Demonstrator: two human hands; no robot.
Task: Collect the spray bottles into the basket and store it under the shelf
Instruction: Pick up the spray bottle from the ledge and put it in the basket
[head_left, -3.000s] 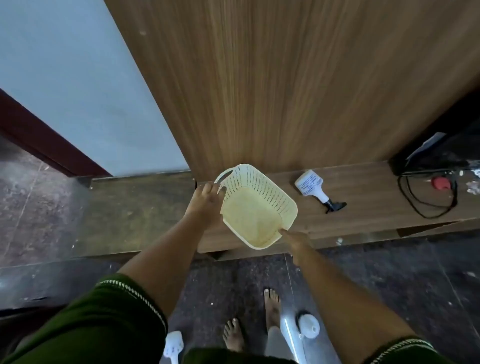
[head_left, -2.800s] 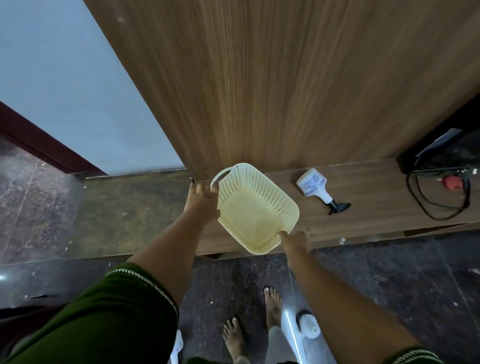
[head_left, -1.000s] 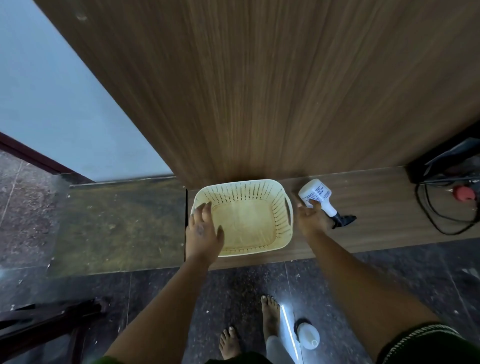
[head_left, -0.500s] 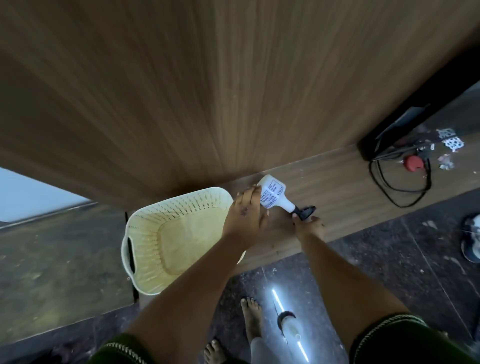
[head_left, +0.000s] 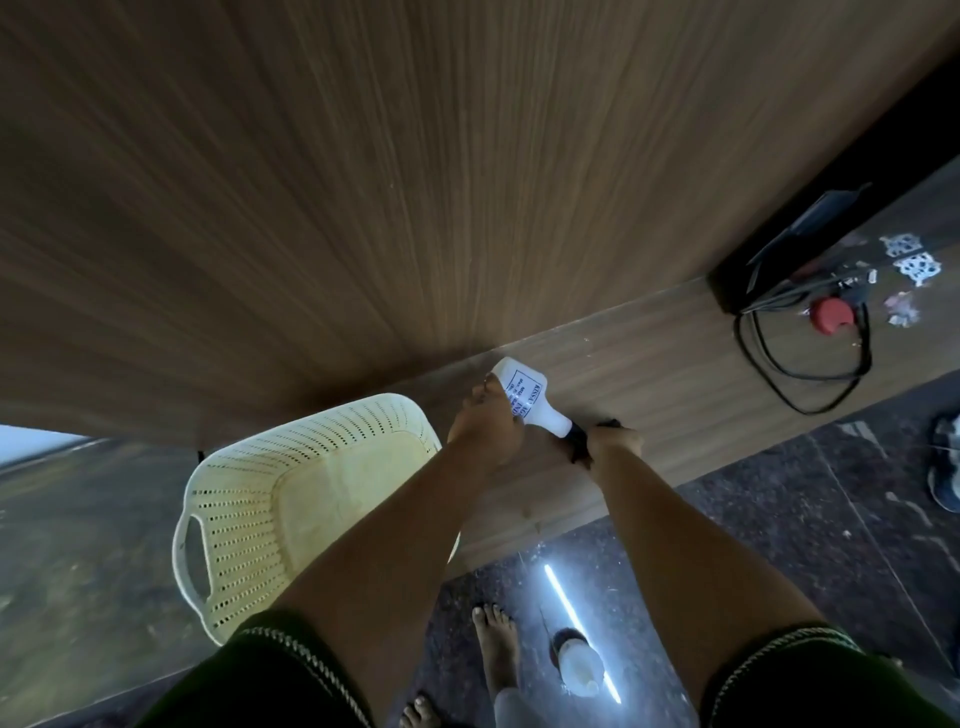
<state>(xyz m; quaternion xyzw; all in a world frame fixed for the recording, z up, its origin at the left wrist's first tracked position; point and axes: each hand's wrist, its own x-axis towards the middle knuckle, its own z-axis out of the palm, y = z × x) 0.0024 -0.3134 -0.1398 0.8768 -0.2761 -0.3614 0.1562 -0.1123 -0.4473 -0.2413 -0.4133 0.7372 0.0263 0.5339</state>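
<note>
- The cream basket (head_left: 311, 499) now rests on the wooden ledge (head_left: 675, 374), let go and empty.
- Both hands have moved to the spray bottle (head_left: 524, 402) just right of it: left hand (head_left: 485, 426) curls round the body, right hand (head_left: 608, 447) grips the black nozzle.
- Loading comes next.

Both hands are gripping the white spray bottle (head_left: 524, 402) over the wooden shelf (head_left: 654, 374): the left hand (head_left: 483, 434) is wrapping its body, the right hand (head_left: 608, 447) is closing round the black nozzle end. The cream basket (head_left: 291, 499) is sitting empty just beside them, and a black cable (head_left: 800, 364) is lying looped well off to the right.
</note>
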